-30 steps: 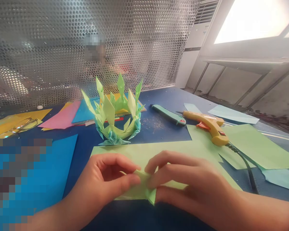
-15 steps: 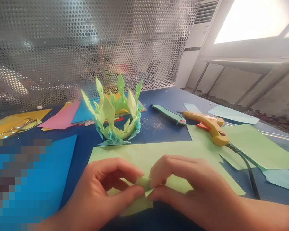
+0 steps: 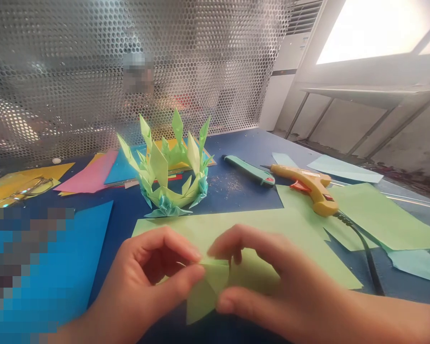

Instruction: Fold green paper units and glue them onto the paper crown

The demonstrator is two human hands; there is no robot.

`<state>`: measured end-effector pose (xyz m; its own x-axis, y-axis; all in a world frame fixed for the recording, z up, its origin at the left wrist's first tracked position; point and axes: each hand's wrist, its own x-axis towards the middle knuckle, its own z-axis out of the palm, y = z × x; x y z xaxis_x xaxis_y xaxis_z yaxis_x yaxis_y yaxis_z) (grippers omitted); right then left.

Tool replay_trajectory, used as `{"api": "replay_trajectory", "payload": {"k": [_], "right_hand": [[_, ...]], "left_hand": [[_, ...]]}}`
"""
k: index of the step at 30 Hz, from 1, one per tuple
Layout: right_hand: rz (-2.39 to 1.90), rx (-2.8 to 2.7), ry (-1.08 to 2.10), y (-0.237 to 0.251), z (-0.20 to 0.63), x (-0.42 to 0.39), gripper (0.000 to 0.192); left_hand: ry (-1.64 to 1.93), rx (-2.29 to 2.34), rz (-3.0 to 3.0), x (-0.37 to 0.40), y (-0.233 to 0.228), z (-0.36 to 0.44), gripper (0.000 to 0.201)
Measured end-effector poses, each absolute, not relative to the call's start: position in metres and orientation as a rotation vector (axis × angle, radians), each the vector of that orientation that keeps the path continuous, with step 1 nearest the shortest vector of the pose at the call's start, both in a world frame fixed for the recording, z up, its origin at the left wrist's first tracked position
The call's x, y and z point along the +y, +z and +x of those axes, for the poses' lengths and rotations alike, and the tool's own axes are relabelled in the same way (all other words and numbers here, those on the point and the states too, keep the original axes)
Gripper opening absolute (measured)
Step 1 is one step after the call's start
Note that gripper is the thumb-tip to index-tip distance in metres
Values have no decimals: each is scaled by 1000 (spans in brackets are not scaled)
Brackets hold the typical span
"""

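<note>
Between the thumb and index finger of my left hand (image 3: 157, 277) is a small folded piece of light green paper (image 3: 209, 289), its creases facing me. My right hand (image 3: 268, 272) is at the paper's other side with thumb and index finger spread. The right thumb tip is at the lower right edge, and the index fingertip hovers over the top edge. Beneath both hands lies a large light green sheet (image 3: 258, 220). Just beyond it stands a folded green paper crown (image 3: 159, 165) with pointed tips and blue-green paper flowers at its base.
A teal utility knife (image 3: 249, 169) and a yellow glue gun (image 3: 308, 181) with a black cord lie right of the crown. Green sheets (image 3: 390, 215) are at right, a blue sheet (image 3: 93, 248) at left. Eyeglasses (image 3: 36, 186) rest far left. A perforated metal panel (image 3: 200, 57) closes the back.
My right thumb and index finger have parted from their pinch. The folded paper has opened out and shows a larger creased face. My left hand keeps its pinch.
</note>
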<state>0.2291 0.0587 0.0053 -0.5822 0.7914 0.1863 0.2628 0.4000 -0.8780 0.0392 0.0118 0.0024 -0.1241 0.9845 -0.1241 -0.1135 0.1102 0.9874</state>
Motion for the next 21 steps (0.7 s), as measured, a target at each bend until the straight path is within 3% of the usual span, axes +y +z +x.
{"api": "replay_trajectory", "payload": {"k": [21], "right_hand": [[-888,-2140,972,6,227,56,18]], "left_hand": [[1132,1287,941,18,0,35,20]]}}
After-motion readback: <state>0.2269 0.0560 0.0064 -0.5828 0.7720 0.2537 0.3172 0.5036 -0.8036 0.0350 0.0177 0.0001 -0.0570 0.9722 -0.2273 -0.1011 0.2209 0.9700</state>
